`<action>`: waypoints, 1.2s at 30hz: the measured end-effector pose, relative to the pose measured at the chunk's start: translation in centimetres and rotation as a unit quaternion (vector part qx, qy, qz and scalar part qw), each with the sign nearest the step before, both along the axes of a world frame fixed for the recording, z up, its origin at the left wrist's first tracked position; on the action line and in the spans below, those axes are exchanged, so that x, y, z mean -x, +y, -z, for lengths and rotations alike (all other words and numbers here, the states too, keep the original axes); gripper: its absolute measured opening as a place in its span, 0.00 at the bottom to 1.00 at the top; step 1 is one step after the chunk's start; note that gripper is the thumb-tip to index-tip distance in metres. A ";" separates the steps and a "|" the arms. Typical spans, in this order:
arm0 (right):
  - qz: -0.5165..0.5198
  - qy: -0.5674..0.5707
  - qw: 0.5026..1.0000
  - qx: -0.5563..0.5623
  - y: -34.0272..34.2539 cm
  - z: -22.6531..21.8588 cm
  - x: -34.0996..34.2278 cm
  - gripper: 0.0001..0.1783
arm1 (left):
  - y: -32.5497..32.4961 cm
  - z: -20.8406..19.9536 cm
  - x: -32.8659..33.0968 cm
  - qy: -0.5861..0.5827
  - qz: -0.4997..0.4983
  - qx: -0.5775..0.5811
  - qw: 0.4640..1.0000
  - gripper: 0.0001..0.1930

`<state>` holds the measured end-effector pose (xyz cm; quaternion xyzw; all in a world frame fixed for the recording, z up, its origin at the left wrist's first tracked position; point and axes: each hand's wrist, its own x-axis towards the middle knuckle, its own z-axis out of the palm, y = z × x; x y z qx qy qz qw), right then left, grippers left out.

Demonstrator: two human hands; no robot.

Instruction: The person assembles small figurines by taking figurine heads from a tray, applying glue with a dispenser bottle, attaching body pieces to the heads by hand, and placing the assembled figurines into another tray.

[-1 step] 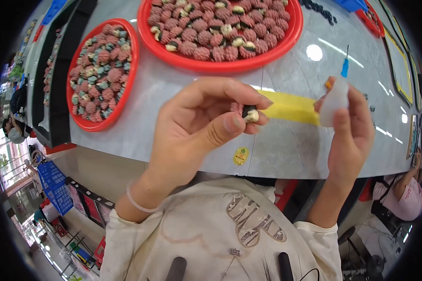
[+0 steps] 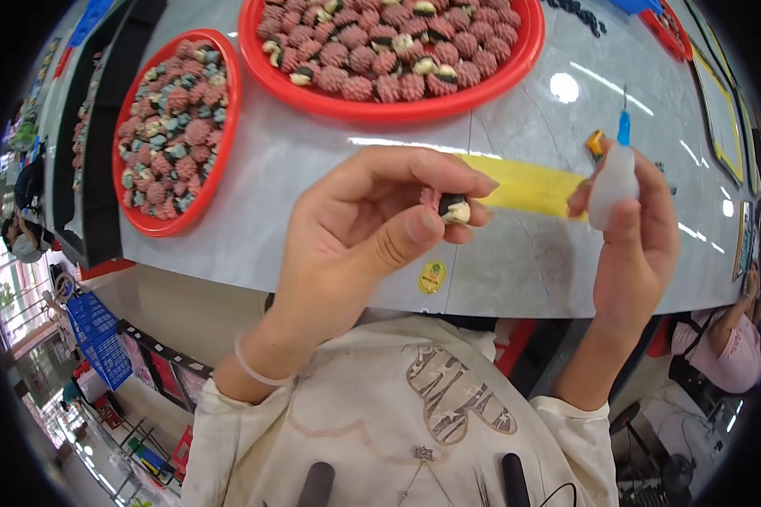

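My left hand (image 2: 355,228) pinches a small ornament (image 2: 452,208) between thumb and fingertips. It has a pink ridged part, mostly hidden by the fingers, and a black and cream part facing right. Over the table's right side, my right hand (image 2: 638,228) is wrapped round a translucent white squeeze bottle (image 2: 613,190). A blue needle tip (image 2: 624,128) with a thin metal needle points up from it. The two hands are well apart. A small orange and black object (image 2: 596,144) sits just beyond the right fingers.
A large red tray (image 2: 380,110) of pink ridged pieces with black and cream parts stands ahead. At left is a smaller red tray (image 2: 228,139) of pink and blue-grey pieces. Yellow tape (image 2: 533,190) and a yellow sticker (image 2: 432,276) lie on the grey table (image 2: 313,139).
The bottle has tipped a little more upright in my right hand, and the orange object shows more. My left hand keeps its pinch. The view has shifted slightly.
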<state>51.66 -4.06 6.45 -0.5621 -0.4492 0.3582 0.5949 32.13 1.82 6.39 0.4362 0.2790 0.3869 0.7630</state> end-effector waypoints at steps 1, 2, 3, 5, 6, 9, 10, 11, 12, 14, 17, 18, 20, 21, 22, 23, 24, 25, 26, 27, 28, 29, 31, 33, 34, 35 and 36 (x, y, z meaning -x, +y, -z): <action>0.016 0.021 1.000 -0.001 -0.2 -0.3 0.1 0.25 | -0.6 0.5 -0.4 -0.018 -0.018 0.008 1.000 0.17; 0.019 0.019 1.000 0.010 -0.7 -0.4 -0.1 0.25 | -0.9 1.1 -0.6 -0.035 -0.038 0.016 0.999 0.17; 0.017 0.001 1.000 0.022 -1.2 -0.5 -0.5 0.27 | -1.1 1.5 -0.7 -0.037 -0.033 0.026 0.998 0.17; 0.000 -0.071 0.996 0.046 -1.9 -1.0 -1.1 0.29 | -1.4 2.2 -0.9 -0.050 -0.023 0.030 0.998 0.18; 0.006 -0.071 0.996 0.053 -1.9 -1.0 -1.0 0.29 | -1.5 2.4 -1.0 -0.050 -0.017 0.037 0.998 0.18; -0.007 -0.080 0.997 -0.010 -1.9 -1.0 -0.9 0.27 | -1.6 2.7 -1.1 -0.033 0.015 0.065 0.997 0.20; -0.030 -0.080 0.996 0.001 -2.0 -1.1 -1.2 0.27 | -1.6 2.6 -1.3 -0.042 0.007 0.057 0.997 0.20; -0.053 -0.079 0.995 0.012 -2.1 -1.2 -1.3 0.27 | -1.6 2.6 -1.4 -0.050 -0.002 0.049 0.998 0.20; -0.053 -0.078 0.995 0.014 -2.1 -1.4 -1.3 0.27 | -1.8 2.7 -1.3 -0.050 -0.002 0.051 0.997 0.20; -0.028 -0.115 0.992 0.050 -2.0 -1.6 -1.2 0.29 | -1.9 2.9 -1.1 -0.049 -0.012 0.041 0.998 0.20; -0.044 -0.097 0.993 0.052 -1.8 -1.7 -1.1 0.28 | -2.1 2.9 -1.3 -0.050 -0.021 0.048 0.997 0.19; -0.044 -0.097 0.993 0.053 -1.8 -1.9 -1.0 0.28 | -2.1 2.9 -1.3 -0.050 -0.022 0.050 0.997 0.19; -0.026 -0.184 0.982 0.018 -2.0 -2.2 -0.7 0.26 | -2.1 2.9 -1.3 -0.027 -0.026 0.030 0.999 0.20; -0.026 -0.185 0.982 0.020 -2.2 -2.0 -0.9 0.26 | -2.1 3.1 -1.2 -0.027 -0.025 0.031 0.999 0.20; -0.023 -0.166 0.986 0.015 -2.4 -1.9 -0.7 0.26 | -1.9 3.3 -1.2 -0.034 -0.016 0.017 0.999 0.19; -0.021 -0.148 0.989 0.010 -3.5 -2.0 -1.6 0.25 | -1.9 3.5 -1.2 -0.040 -0.006 0.003 0.999 0.19; -0.019 -0.128 0.992 0.004 -3.5 -1.9 -1.5 0.25 | -1.8 3.4 -1.2 -0.039 -0.007 0.003 0.999 0.19; -0.017 -0.109 0.994 -0.003 -3.1 -1.7 -1.2 0.25 | -1.9 3.2 -1.1 -0.032 -0.005 0.008 0.999 0.19; -0.016 -0.088 0.996 -0.010 -4.3 -1.9 -2.3 0.25 | -1.9 3.1 -1.1 -0.024 -0.004 0.012 1.000 0.19; -0.012 -0.070 0.997 -0.016 -3.2 -1.6 -0.5 0.25 | -1.9 3.0 -1.1 -0.025 -0.002 0.012 1.000 0.19; -0.009 -0.052 0.998 -0.023 -3.3 -1.5 -0.6 0.25 | -1.9 3.0 -1.2 -0.027 -0.001 0.019 0.999 0.18; -0.005 -0.033 0.999 -0.029 -3.7 -1.5 -0.8 0.24 | -1.8 3.0 -1.2 -0.027 0.001 0.027 0.999 0.18; -0.002 0.006 0.999 -0.043 -4.0 -1.2 -1.0 0.24 | -1.9 3.2 -1.3 -0.032 -0.006 0.021 0.999 0.18; 0.000 0.045 0.997 -0.058 -4.6 -1.1 -1.6 0.24 | -1.9 3.2 -1.2 -0.036 -0.014 0.013 0.999 0.18; 0.000 0.065 0.996 -0.066 -4.4 -1.1 -1.1 0.24 | -1.8 3.1 -1.0 -0.041 -0.009 0.020 0.999 0.18; 0.000 0.086 0.994 -0.074 -5.1 -1.1 -1.9 0.24 | -1.8 3.0 -0.8 -0.046 -0.003 0.026 0.999 0.18; 0.002 0.105 0.991 -0.082 -6.0 -1.1 -3.4 0.24 | -1.8 3.0 -0.8 -0.046 -0.004 0.025 0.999 0.18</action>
